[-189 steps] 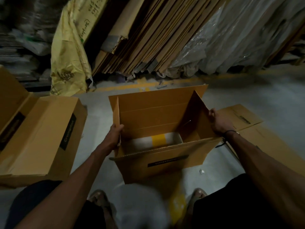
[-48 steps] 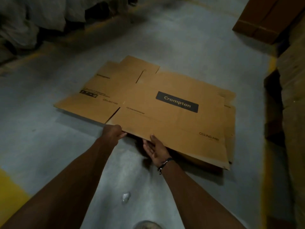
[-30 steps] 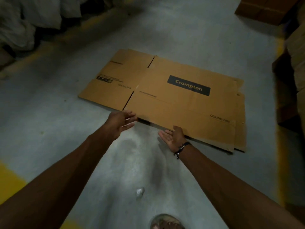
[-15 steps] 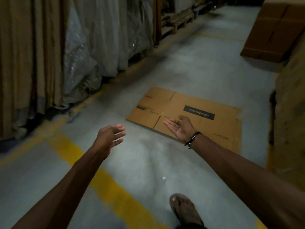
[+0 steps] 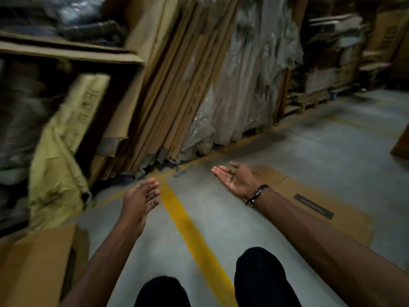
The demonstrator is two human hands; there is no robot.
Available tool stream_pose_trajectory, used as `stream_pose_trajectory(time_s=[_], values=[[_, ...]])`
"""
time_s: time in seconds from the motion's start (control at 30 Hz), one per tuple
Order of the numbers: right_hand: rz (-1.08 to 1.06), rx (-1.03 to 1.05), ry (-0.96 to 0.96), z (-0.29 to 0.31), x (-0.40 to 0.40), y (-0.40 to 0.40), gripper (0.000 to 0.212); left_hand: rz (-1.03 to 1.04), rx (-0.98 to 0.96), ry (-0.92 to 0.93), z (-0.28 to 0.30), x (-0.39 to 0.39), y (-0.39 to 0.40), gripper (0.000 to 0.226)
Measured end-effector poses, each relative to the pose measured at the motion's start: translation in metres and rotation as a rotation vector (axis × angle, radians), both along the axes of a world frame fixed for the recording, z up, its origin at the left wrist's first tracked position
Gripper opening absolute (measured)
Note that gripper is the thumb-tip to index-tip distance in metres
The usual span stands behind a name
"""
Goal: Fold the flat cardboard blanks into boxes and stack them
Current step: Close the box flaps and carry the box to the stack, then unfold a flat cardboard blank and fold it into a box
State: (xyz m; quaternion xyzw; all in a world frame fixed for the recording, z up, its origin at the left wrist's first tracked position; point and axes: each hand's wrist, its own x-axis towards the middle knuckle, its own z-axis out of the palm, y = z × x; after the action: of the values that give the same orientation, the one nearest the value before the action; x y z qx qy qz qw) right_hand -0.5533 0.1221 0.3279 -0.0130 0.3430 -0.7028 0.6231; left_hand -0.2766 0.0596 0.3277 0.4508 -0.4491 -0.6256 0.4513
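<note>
Head view: flat blank [image 5: 314, 209] beneath empty right grip [image 5: 235, 179].

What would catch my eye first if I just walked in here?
Two bare arms reach out over the grey floor, the left hand and right hand both open and empty. A yellow line runs between them. Tall cardboard sheets lean along the back, and a flat cardboard blank lies on the floor at right.
</note>
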Motion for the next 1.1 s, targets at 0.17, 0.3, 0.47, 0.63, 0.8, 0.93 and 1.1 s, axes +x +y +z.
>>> stream_pose_trajectory(time_s=[0.17, 0.3, 0.47, 0.63, 0.8, 0.93, 1.1], values=[[0.197, -0.019, 0.005, 0.018, 0.091, -0.021, 0.037, 0.203, -0.05, 0.015, 0.02, 0.096, 0.014, 0.019], [0.322, -0.034, 0.007, 0.023, 0.16, -0.04, 0.038, 0.37, -0.025, 0.02, 0.018, 0.162, 0.024, 0.019], [0.516, -0.014, 0.033, 0.015, 0.237, -0.061, 0.042, 0.536, 0.029, 0.011, -0.003, 0.235, 0.048, 0.016], [0.665, 0.038, 0.056, -0.007, 0.302, -0.074, 0.039, 0.755, 0.127, 0.033, -0.035, 0.31, 0.062, 0.014], [0.77, 0.11, 0.086, -0.058, 0.364, -0.088, 0.039, 0.907, 0.282, 0.026, -0.082, 0.376, 0.074, 0.014], [0.843, 0.18, 0.159, -0.117, 0.413, -0.103, 0.04, 0.966, 0.383, -0.025, -0.131, 0.419, 0.072, 0.013], [1.017, 0.236, 0.449, -0.193, 0.472, -0.126, 0.043, 0.689, 0.639, -0.392, -0.192, 0.479, 0.06, 0.019]])
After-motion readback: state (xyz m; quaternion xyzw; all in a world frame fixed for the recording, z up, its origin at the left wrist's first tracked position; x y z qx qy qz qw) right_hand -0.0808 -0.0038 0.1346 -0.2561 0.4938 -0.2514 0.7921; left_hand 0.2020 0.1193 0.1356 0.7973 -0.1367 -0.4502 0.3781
